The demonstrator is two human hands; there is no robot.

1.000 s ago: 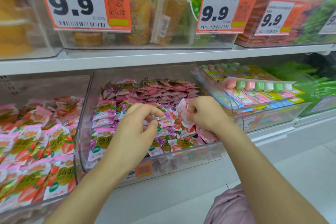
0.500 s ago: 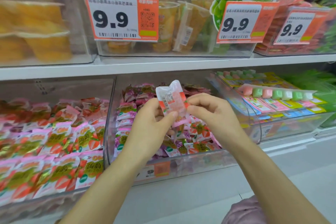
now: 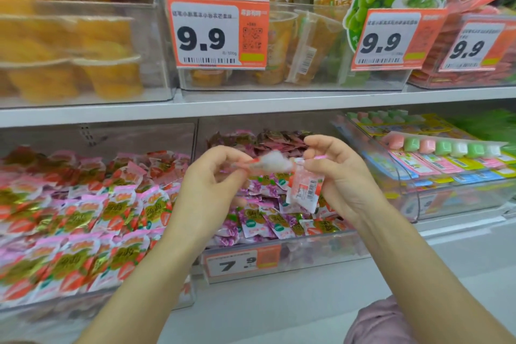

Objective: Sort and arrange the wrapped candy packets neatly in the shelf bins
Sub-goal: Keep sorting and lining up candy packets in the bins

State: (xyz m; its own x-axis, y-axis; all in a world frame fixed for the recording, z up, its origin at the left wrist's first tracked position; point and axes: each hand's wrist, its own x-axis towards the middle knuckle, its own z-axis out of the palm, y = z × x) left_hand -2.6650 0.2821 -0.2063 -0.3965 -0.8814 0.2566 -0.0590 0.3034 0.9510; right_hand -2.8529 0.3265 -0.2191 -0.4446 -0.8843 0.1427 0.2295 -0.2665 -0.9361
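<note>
While poised over the clear bin [image 3: 307, 255], left grip [image 3: 208, 186] pinching a blurred white packet [image 3: 272, 163], right grip [image 3: 342, 176] pinching a flat glossy packet [image 3: 304, 190] dangling below.

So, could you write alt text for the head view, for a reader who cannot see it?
Two bare hands hold wrapped candy packets above a clear shelf bin of purple packets: the left hand pinches a blurred white packet, the right hand holds a red-and-white packet hanging down. Strawberry packets lie to its left.
</note>
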